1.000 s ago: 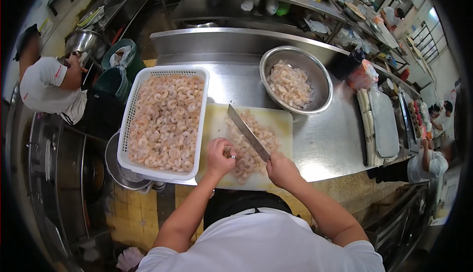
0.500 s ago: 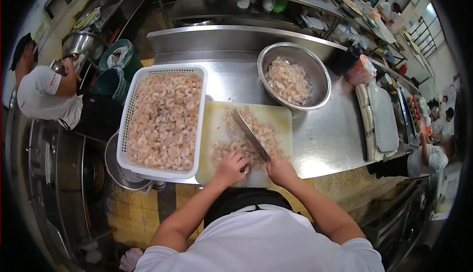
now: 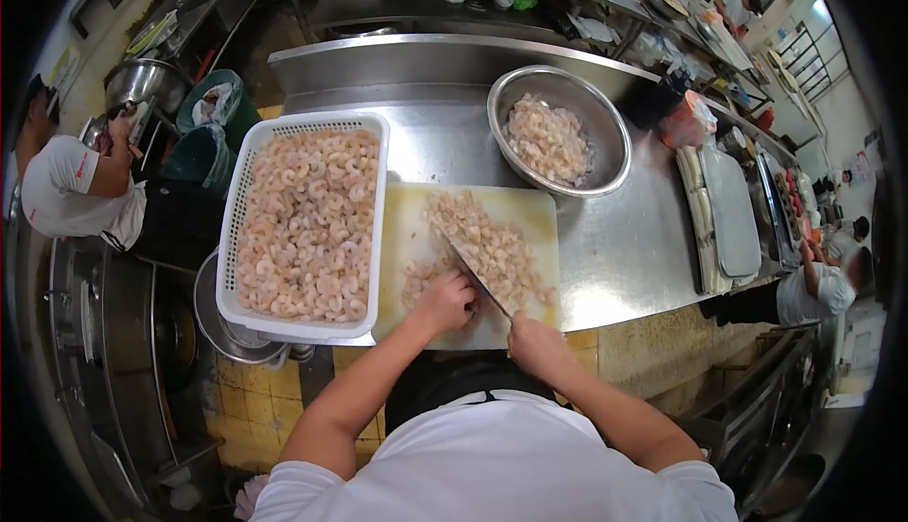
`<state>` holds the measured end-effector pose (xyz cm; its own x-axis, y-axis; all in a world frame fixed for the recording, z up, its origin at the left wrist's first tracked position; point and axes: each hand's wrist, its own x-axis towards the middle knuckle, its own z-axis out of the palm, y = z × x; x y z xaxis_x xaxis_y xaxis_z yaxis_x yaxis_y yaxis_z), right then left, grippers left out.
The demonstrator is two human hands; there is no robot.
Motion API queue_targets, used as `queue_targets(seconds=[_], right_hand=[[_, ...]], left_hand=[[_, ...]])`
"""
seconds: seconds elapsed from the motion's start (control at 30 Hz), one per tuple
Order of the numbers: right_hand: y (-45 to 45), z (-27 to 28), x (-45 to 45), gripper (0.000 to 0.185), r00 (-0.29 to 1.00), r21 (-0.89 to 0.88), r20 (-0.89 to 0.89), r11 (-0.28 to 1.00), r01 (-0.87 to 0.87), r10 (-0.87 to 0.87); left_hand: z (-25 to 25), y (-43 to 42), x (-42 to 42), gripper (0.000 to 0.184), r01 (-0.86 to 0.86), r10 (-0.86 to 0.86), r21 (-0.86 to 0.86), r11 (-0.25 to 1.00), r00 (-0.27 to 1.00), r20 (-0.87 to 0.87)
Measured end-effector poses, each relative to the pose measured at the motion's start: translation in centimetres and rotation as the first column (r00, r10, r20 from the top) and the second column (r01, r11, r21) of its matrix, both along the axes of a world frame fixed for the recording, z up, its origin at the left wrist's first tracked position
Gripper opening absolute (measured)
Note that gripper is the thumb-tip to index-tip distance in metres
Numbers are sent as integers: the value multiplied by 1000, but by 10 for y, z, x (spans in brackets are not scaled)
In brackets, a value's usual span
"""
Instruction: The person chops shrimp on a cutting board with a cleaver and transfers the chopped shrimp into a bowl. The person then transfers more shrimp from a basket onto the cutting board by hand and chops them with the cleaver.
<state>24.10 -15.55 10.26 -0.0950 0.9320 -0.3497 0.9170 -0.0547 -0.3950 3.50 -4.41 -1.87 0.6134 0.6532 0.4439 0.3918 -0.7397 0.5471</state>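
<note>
My right hand is wrapped round the handle of a large knife, whose blade points up and left into the chopped shrimp on a pale cutting board. Left of the blade, my left hand rests on the board with its fingers curled by the shrimp; whatever they hold is hidden. A white perforated basket full of peeled shrimp stands to the left. Behind the board, toward the right, a steel bowl holds more shrimp pieces.
Trays lie at the counter's right end, near a plastic bag. One person works at the far left beside green bins. Other people are at the right. A steel pot sits below the basket.
My left hand has moved down and right, close to the knife, its fingers now curled. The blade has turned more edge-on in view. The whole view has shifted slightly.
</note>
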Motion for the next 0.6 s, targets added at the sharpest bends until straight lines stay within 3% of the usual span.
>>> queue_targets(seconds=[0.2,0.3,0.4,0.6], right_hand=[[39,-24,-8,18,999,141,-35,990,4,1],[25,18,-6,17,1000,133,-1,991,-14,14],[16,39,-5,17,997,17,67,999,-32,31],[33,-31,-1,17,996,63,29,995,-83,82]], left_hand=[[4,9,0,14,-43,44,14,999,996,-72],[-1,5,-5,15,-80,78,-38,996,995,-62],[12,7,-3,11,-58,55,-47,997,996,-71],[3,10,-2,11,-29,30,12,1000,993,-114]])
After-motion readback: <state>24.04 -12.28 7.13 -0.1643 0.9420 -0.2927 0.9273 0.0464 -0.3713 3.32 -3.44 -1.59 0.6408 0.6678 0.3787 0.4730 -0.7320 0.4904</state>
